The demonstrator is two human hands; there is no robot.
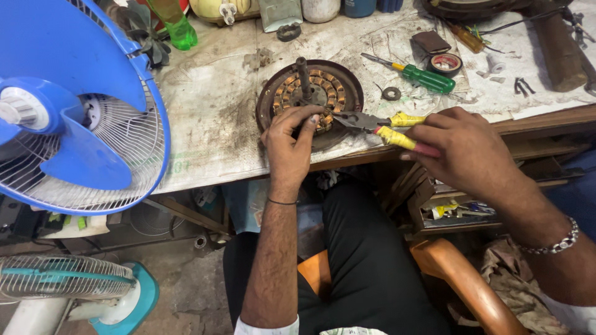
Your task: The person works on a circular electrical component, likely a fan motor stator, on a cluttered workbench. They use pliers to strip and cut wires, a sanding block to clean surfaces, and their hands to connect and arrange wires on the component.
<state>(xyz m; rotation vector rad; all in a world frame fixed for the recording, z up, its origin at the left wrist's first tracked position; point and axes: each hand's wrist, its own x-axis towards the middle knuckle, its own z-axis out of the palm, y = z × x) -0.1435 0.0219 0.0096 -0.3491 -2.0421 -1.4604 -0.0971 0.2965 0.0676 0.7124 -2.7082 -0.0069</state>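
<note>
At the far left of the workbench (205,118) we note a blue table fan (68,111) with its wire guard facing the bench, and a second, teal-based fan (74,288) on the floor below it; neither is being handled. A green bottle (177,25) stands behind, well clear of the work.

Moving right, we find the fan motor stator (309,93), a round rusty housing with a ring of copper windings and an upright shaft, lying flat near the front edge of the bench, directly ahead of the seated person. We judge that it sits there so both hands reach it without stretching. The left hand (288,139) rests on the near rim, fingers curled and pressing down on the windings, apparently to steady the part.

Right of that, the right hand (462,149) is closed around the yellow handles of the pliers (379,124), whose nose points left and meets the stator edge just beside the left fingertips. The stator thus lies under the left hand and at the plier tips, left of the right hand.

Further right lie a green-handled screwdriver (416,74) and a roll of black tape (446,63), near but untouched.
</note>
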